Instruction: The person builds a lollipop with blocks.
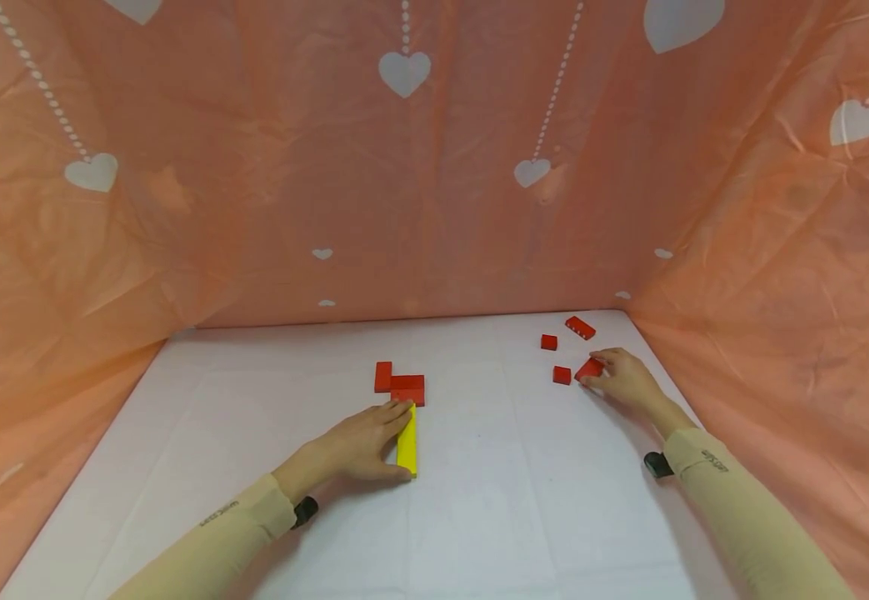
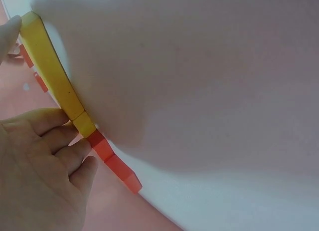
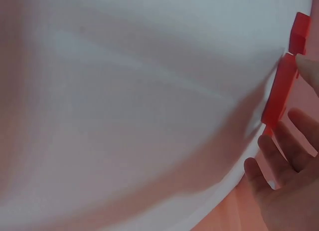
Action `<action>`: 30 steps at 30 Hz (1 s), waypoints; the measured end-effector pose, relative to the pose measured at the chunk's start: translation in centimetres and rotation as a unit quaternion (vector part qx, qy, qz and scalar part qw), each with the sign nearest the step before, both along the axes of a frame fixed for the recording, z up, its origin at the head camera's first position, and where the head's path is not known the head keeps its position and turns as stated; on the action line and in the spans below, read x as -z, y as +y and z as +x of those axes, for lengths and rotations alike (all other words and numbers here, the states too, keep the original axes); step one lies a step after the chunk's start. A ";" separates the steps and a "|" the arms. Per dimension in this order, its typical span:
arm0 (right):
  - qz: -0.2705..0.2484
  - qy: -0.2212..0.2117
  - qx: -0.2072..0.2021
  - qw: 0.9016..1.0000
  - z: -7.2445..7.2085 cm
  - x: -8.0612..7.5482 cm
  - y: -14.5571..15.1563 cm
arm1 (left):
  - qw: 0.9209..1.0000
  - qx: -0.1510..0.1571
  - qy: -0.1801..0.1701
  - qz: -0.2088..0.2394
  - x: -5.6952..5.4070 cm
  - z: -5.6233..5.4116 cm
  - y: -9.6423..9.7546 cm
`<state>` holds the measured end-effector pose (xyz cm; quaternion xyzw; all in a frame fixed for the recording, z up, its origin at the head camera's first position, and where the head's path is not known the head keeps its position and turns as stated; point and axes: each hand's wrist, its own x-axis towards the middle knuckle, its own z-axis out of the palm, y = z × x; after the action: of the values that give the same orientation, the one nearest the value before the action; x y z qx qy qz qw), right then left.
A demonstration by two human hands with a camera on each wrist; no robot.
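My left hand (image 1: 362,440) spans a long yellow block (image 1: 407,446), thumb at its near end and fingertips by its far end. In the left wrist view, a short yellow piece (image 2: 84,123) continues the long one beside the fingers. Past the far end lie red blocks (image 1: 408,383), one of them an upright rectangle (image 1: 383,377) at the left. My right hand (image 1: 625,382) pinches a red rectangular block (image 1: 589,371) between thumb and fingers at the table's right side. The right wrist view has this same block (image 3: 279,91) between thumb and fingertips.
Two small red cubes (image 1: 549,342) (image 1: 561,376) lie left of the right hand. Farther back sits a red block with white dots (image 1: 580,327). A white cloth (image 1: 479,517) covers the table, and an orange curtain with hearts (image 1: 434,208) encloses it.
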<state>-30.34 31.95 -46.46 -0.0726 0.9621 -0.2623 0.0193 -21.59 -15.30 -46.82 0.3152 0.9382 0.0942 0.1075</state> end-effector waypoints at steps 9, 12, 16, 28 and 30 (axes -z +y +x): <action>0.021 0.008 0.000 1.000 -0.1 0.5 -0.3 | 1.000 0.002 -0.003 0.002 -0.3 0.0 0.0; 0.020 0.014 0.000 1.000 0.0 0.5 -0.3 | 1.000 0.004 -0.003 0.003 -0.3 0.0 0.0; 0.008 0.022 0.004 1.000 0.2 0.3 -0.5 | 1.000 0.006 -0.002 0.003 -0.3 0.0 -0.1; -0.040 0.044 -0.002 0.998 0.1 -1.4 -3.8 | 1.000 -0.001 -0.003 0.002 -0.2 0.1 0.0; -0.039 0.064 -0.017 0.997 -0.1 -1.5 -4.7 | 1.000 0.000 -0.002 0.001 -0.3 0.1 0.0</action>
<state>-30.41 27.29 -44.93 -0.1061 0.9491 -0.2938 -0.0407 -21.44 -15.32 -46.57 0.3155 0.9378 0.0959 0.1085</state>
